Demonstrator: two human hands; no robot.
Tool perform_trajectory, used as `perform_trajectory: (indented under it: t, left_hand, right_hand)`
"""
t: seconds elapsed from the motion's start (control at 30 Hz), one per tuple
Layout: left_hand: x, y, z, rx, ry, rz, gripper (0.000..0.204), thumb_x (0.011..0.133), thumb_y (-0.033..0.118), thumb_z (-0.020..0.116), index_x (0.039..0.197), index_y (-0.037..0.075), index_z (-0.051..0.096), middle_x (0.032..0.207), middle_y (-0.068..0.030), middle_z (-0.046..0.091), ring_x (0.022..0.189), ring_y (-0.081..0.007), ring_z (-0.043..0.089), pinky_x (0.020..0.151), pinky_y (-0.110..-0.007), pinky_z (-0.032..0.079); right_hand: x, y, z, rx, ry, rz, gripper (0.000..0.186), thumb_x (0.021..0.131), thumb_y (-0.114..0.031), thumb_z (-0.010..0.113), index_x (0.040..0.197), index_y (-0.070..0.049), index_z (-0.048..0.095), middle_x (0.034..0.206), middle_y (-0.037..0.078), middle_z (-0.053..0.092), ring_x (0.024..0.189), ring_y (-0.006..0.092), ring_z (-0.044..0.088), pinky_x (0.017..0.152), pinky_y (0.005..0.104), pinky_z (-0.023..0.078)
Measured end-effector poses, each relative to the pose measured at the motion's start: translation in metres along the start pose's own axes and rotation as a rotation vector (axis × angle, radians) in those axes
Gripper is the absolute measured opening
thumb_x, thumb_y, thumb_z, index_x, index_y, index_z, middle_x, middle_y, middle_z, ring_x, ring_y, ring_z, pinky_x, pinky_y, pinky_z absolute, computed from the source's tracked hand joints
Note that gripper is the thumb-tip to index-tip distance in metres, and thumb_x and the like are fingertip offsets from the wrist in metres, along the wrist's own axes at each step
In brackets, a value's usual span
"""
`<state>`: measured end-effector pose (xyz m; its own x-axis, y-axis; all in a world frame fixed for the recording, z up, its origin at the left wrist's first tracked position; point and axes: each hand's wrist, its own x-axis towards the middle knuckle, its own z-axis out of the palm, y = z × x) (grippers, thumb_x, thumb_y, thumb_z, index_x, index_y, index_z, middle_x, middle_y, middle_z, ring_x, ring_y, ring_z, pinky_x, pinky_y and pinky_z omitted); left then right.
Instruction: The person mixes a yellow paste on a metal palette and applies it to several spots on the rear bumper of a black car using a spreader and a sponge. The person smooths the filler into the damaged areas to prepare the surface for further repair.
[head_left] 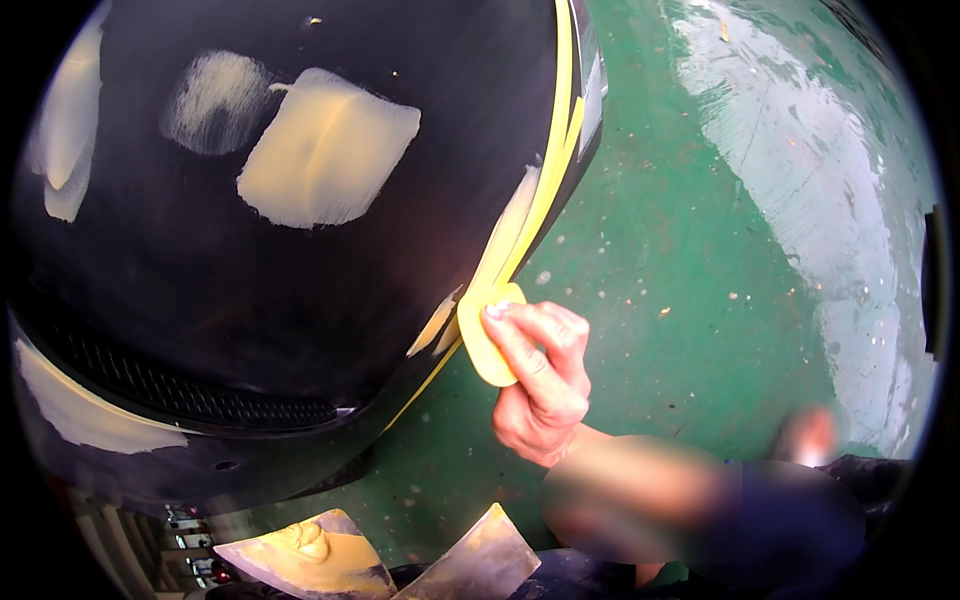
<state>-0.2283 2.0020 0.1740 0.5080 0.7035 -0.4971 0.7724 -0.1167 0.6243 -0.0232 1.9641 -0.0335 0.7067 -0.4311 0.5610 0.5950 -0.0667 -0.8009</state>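
My right hand (548,375) pinches a flat yellow spreader (482,342) between thumb and fingers. The spreader's upper end meets the edge of a black car hood (240,310), beside yellow masking tape (550,190). A pale strip of body filler (505,235) runs along the tape just above my fingers. At the lower edge of the view, a metal putty plate (350,560) carries a lump of yellowish filler (308,540). A second metal plate (480,560) stands beside it, smeared with residue. What bears these plates is hidden, and my left hand does not show.
Several filler patches mark the hood, a large one (325,150) near its middle. A dark grille (190,390) crosses the car's front. To the right lies a green floor (640,240) with a pale worn area (800,170). Dark blurred clothing (800,515) shows at lower right.
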Motion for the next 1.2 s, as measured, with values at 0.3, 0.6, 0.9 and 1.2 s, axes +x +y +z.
perform_trajectory:
  t: [0.3, 0.6, 0.9, 1.2]
  left_hand:
    - [-0.006, 0.011, 0.007, -0.057, 0.035, 0.014, 0.034, 0.083, 0.028, 0.080, 0.072, 0.008, 0.054, 0.058, 0.0006, 0.050, 0.048, -0.0107, 0.046, 0.044, -0.026, 0.032]
    - [-0.008, -0.001, 0.010, -0.103, 0.040, 0.059, 0.032, 0.083, 0.027, 0.080, 0.077, 0.009, 0.055, 0.060, 0.0012, 0.051, 0.049, -0.0103, 0.046, 0.044, -0.026, 0.033]
    - [-0.013, 0.003, 0.011, -0.146, 0.075, 0.081, 0.031, 0.082, 0.027, 0.081, 0.082, 0.009, 0.055, 0.063, 0.0019, 0.052, 0.050, -0.0099, 0.046, 0.045, -0.026, 0.033]
    - [-0.022, 0.004, 0.005, -0.191, 0.128, 0.085, 0.030, 0.082, 0.025, 0.080, 0.087, 0.009, 0.056, 0.064, 0.0024, 0.052, 0.051, -0.0096, 0.046, 0.045, -0.026, 0.033]
  right_hand:
    - [-0.036, -0.015, 0.002, 0.028, -0.132, 0.027, 0.050, 0.062, 0.013, 0.061, 0.108, 0.000, 0.076, 0.108, 0.013, 0.067, 0.094, 0.0296, 0.059, 0.085, 0.0395, 0.048]
    - [0.052, 0.017, -0.033, -0.043, 0.019, -0.042, 0.053, 0.069, 0.020, 0.053, 0.115, 0.001, 0.071, 0.112, 0.015, 0.066, 0.102, 0.0301, 0.058, 0.093, 0.0378, 0.046]
    - [0.074, 0.021, -0.017, -0.013, 0.066, -0.125, 0.059, 0.060, 0.017, 0.054, 0.112, -0.001, 0.073, 0.108, 0.012, 0.065, 0.098, 0.0297, 0.054, 0.091, 0.0385, 0.044]
    - [-0.008, -0.006, 0.001, -0.025, -0.041, -0.077, 0.054, 0.059, 0.011, 0.057, 0.109, 0.001, 0.075, 0.107, 0.012, 0.066, 0.097, 0.0296, 0.056, 0.087, 0.0401, 0.046]
